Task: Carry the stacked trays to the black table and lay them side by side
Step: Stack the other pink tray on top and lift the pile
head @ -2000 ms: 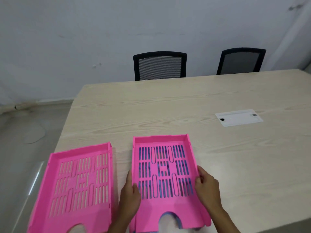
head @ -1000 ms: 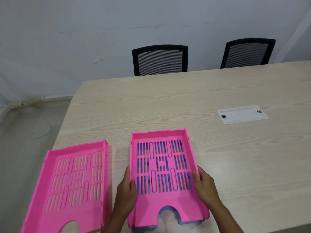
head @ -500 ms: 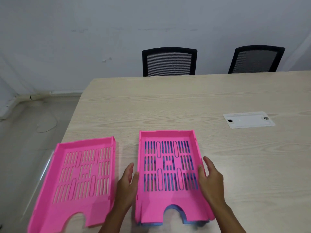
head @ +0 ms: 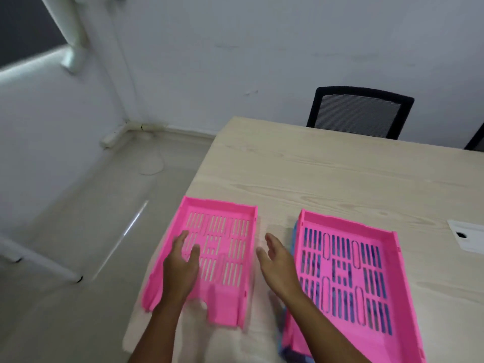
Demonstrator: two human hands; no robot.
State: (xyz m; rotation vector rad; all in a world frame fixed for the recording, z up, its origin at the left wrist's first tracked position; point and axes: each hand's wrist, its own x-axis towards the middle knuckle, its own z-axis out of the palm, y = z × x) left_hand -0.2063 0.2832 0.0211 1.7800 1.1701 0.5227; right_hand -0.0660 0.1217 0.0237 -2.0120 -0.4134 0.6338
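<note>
A single pink tray (head: 230,229) lies at the left corner of the pale wooden table (head: 327,174), its left side overhanging the edge. To its right sits another pink tray (head: 372,260) stacked on a blue one whose edge (head: 293,231) peeks out on the left. My left hand (head: 180,268) hovers over the single tray's left half, fingers apart. My right hand (head: 279,260) is in the gap between the two trays, open and holding nothing.
A black mesh chair (head: 358,111) stands behind the table, and the edge of a second chair (head: 475,140) shows at far right. A white cable plate (head: 468,235) is set into the tabletop at right. Bare floor and a white wall corner lie to the left.
Both hands let go of the stacked pair and moved left to the single pink tray. The view swung left, shifting the trays to the right of the frame.
</note>
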